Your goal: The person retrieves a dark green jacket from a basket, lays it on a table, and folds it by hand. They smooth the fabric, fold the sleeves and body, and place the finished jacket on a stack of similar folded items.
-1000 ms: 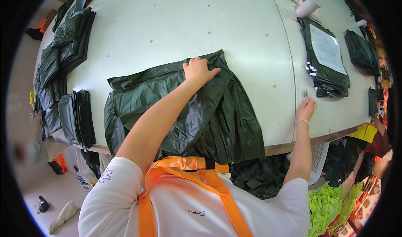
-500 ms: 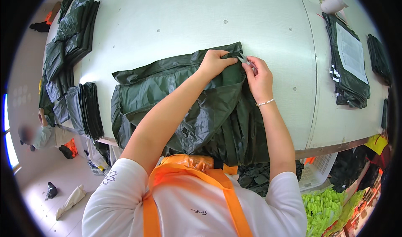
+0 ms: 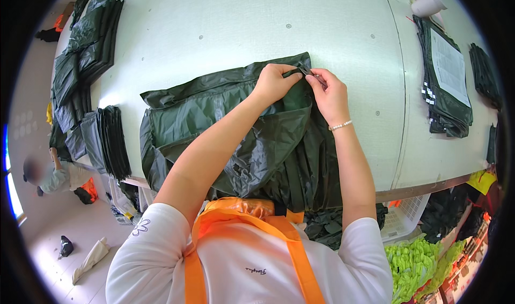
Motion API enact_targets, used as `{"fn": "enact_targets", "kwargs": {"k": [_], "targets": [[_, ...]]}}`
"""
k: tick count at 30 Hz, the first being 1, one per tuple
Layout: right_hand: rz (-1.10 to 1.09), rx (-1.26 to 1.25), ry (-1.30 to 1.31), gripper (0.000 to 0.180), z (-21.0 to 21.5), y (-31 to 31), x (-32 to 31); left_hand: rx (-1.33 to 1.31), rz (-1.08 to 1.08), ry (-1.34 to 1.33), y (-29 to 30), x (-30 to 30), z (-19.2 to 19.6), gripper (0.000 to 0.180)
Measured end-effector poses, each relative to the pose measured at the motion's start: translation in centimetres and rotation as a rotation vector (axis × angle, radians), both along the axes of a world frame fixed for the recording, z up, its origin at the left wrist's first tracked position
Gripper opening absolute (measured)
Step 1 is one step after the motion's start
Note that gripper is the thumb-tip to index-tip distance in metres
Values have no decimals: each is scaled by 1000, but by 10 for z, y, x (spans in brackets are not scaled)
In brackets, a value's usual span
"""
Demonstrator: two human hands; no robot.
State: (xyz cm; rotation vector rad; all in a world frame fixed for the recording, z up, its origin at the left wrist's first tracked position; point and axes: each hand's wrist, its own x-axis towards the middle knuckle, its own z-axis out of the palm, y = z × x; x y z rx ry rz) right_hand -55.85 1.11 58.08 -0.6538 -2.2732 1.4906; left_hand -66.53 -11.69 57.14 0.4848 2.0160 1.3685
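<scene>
One dark green cloth (image 3: 252,148), on the counter (image 3: 241,30) before us; our left fingers (image 3: 291,79) pinch its far right corner, right fingers (image 3: 329,78) grip snips (image 3: 321,81) there. Likely step: trimming; next cut wants taut cloth.

A pale table (image 3: 343,41) bore dark green cloth (image 3: 185,124) beneath the left hand (image 3: 278,82), folded dark stacks (image 3: 102,143) well leftward, and a paper-topped bundle (image 3: 449,78) well right of the right hand (image 3: 331,93).

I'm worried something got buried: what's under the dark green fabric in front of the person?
The dark green fabric lies over the pale tabletop, which shows beyond its far edge. Whatever its layers cover cannot be seen.
</scene>
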Motion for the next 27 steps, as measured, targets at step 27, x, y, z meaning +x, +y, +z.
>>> {"fn": "enact_targets", "kwargs": {"k": [27], "targets": [[-51, 234, 125, 22, 5, -16, 0, 161, 133, -442, -8, -6, 31, 20]]}}
